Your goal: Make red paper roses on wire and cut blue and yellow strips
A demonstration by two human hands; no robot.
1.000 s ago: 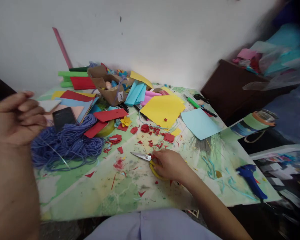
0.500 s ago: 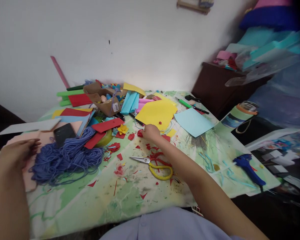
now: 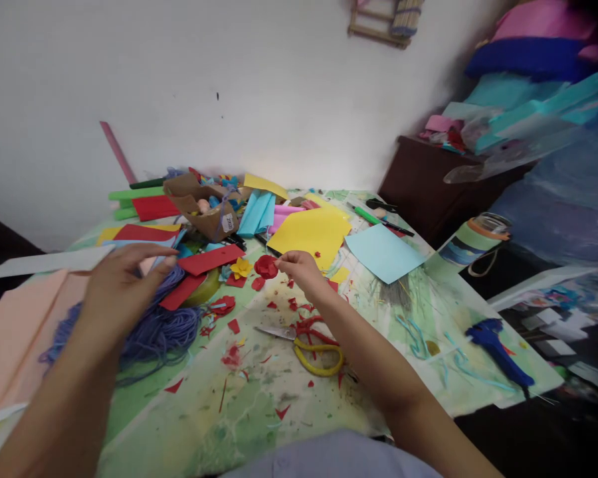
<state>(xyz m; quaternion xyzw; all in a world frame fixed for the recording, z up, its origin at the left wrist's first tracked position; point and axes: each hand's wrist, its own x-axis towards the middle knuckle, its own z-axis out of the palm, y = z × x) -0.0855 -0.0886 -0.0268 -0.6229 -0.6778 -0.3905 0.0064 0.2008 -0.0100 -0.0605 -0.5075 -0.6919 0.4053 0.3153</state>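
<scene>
Between the thumb and fingers of my right hand point(image 3: 299, 271) is a red paper flower point(image 3: 266, 267), held by its right edge over the table. My left hand point(image 3: 134, 282) is raised above the blue yarn point(image 3: 164, 332), thumb and fingers apart, with nothing between them. A yellow paper flower point(image 3: 241, 267) lies just left of the red one. Scissors point(image 3: 299, 338) with yellow and red handles rest below my right hand, among red paper scraps point(image 3: 233, 325). Past my right hand lies a yellow sheet point(image 3: 311, 229).
A light blue sheet point(image 3: 385, 252) lies to the right, with a blue glue gun point(image 3: 501, 352) near the table's right edge. A bottle point(image 3: 473, 239) stands there too. At the back left sits a brown box point(image 3: 199, 209) of craft bits. Peach sheets point(image 3: 20, 332) cover the left side.
My right hand has lifted the red flower from the table and brought it slightly left. My left hand has moved right and up, over the yarn. The view has shifted a little.
</scene>
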